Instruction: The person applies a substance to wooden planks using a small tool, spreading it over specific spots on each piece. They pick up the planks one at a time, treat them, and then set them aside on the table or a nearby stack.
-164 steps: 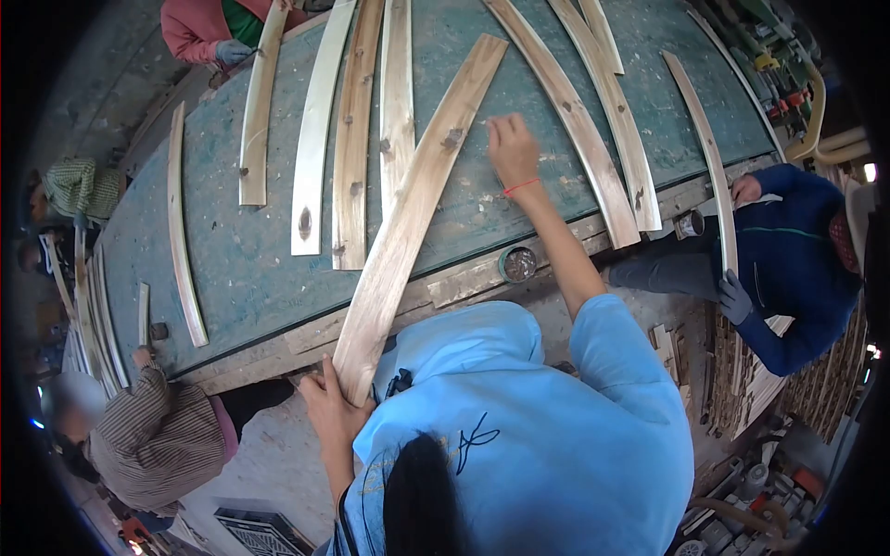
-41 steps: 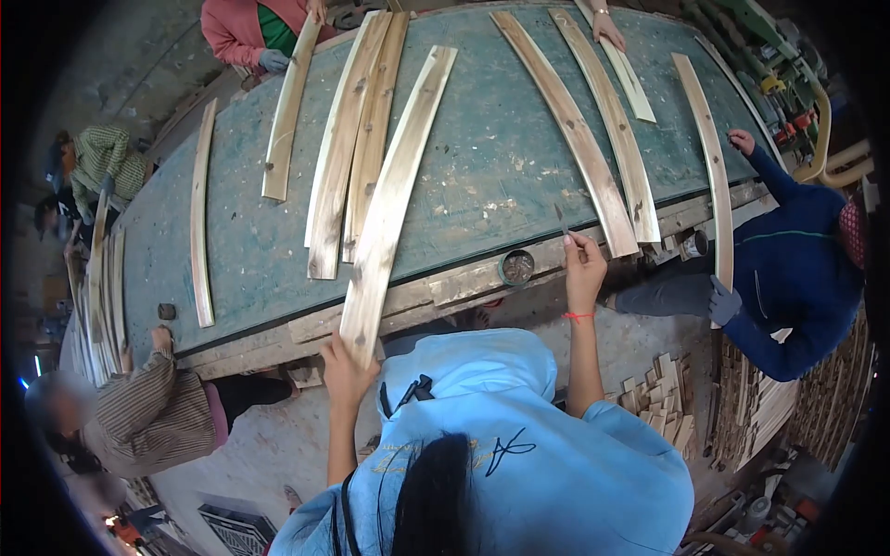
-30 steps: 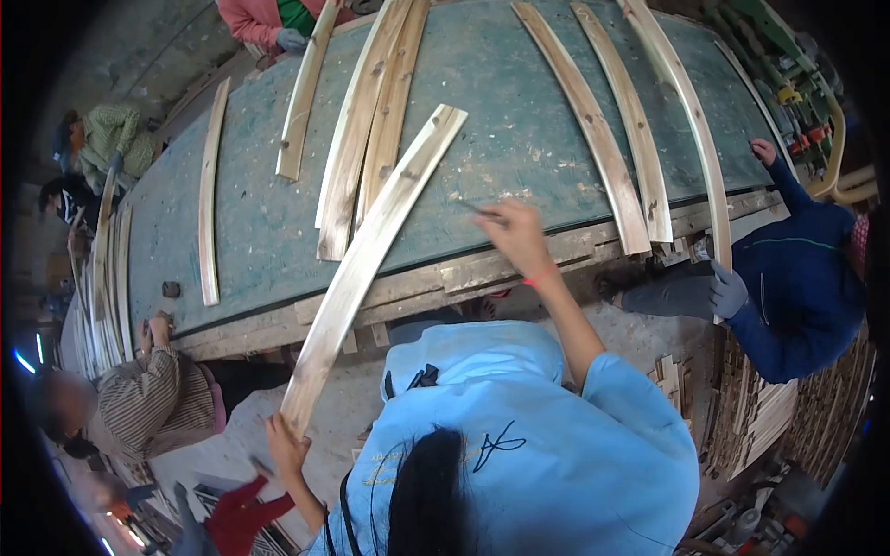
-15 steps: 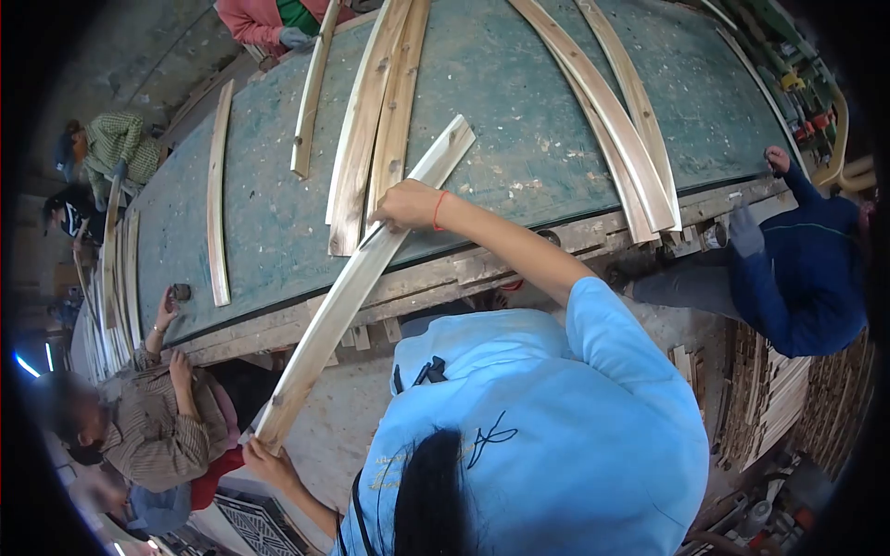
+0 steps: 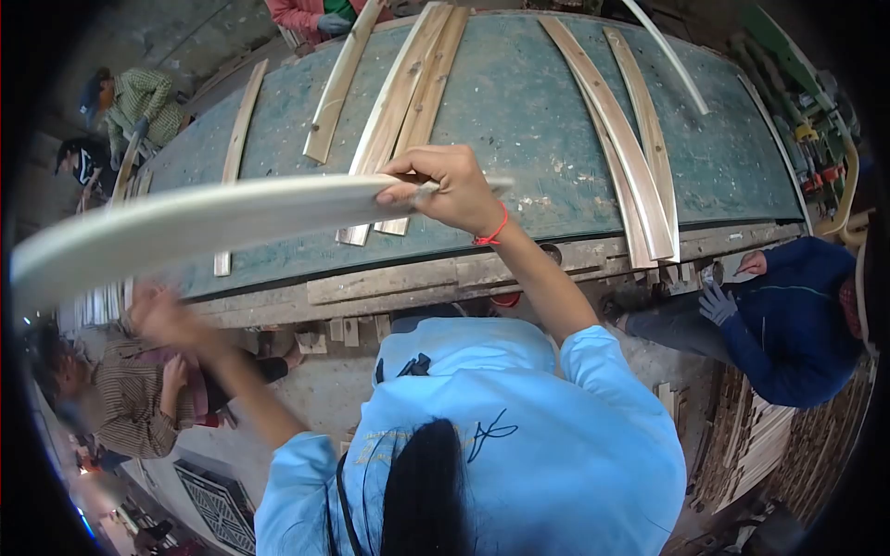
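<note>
My right hand point(image 5: 450, 185) is closed around a long pale wooden board point(image 5: 232, 208), gripping it near one end above the table. A small greyish thing shows by those fingers; I cannot make out what it is. The board is raised, blurred along its length, and reaches to the far left of the view. Below it at the left, my left hand point(image 5: 171, 320) is smeared by motion and seems apart from the board; its fingers cannot be read. Beneath the raised board, two wooden boards point(image 5: 404, 102) lie close together on the green tabletop point(image 5: 519, 130).
More boards point(image 5: 626, 139) lie on the table's right part. A strip point(image 5: 672, 60) stands out over the far right. People are around: one in dark blue point(image 5: 797, 315) at right, one in stripes point(image 5: 139, 398) at left, others beyond. Stacked wood point(image 5: 760, 445) lies at lower right.
The board has swung up from a steep slant to nearly level across the left. My left hand has left its lower end and moved up. The view has shifted slightly.
</note>
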Demonstrator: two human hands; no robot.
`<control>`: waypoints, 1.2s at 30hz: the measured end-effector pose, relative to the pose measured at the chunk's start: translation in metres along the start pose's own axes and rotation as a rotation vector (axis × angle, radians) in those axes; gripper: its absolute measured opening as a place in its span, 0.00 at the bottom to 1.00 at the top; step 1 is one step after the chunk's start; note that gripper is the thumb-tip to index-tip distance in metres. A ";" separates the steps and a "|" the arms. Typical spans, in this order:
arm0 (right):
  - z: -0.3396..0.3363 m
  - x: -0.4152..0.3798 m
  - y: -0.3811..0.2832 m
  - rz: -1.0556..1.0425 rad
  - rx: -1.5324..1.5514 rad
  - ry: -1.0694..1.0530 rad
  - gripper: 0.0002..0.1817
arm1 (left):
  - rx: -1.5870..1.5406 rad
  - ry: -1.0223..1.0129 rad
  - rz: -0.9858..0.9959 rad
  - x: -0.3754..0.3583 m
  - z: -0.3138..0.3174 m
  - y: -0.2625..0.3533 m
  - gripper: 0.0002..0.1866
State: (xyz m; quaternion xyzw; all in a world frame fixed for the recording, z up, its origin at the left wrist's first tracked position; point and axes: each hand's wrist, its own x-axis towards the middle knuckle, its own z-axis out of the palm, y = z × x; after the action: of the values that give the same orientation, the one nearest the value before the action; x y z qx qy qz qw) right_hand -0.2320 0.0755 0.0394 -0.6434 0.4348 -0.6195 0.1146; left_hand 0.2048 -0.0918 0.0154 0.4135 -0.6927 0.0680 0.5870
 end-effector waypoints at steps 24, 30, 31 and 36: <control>0.008 -0.128 0.085 1.118 0.267 0.578 0.18 | -1.014 -1.480 -1.203 -0.204 0.097 0.199 0.32; -0.075 -0.181 -0.006 0.969 -0.814 0.148 0.16 | -1.419 -1.498 -1.713 -0.220 0.136 0.175 0.31; -0.091 -0.185 -0.023 0.989 -0.899 0.067 0.14 | -1.682 -1.465 -1.781 -0.226 0.138 0.176 0.34; -0.118 -0.203 -0.048 0.902 -1.140 -0.240 0.08 | -1.695 -1.482 -1.992 -0.241 0.120 0.200 0.38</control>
State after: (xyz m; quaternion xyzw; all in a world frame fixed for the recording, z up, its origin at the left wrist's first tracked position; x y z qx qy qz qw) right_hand -0.2881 0.2931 -0.0451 -0.4253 0.8961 -0.1154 0.0526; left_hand -0.0241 0.0869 -0.1520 0.1893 -0.1005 -0.9765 -0.0234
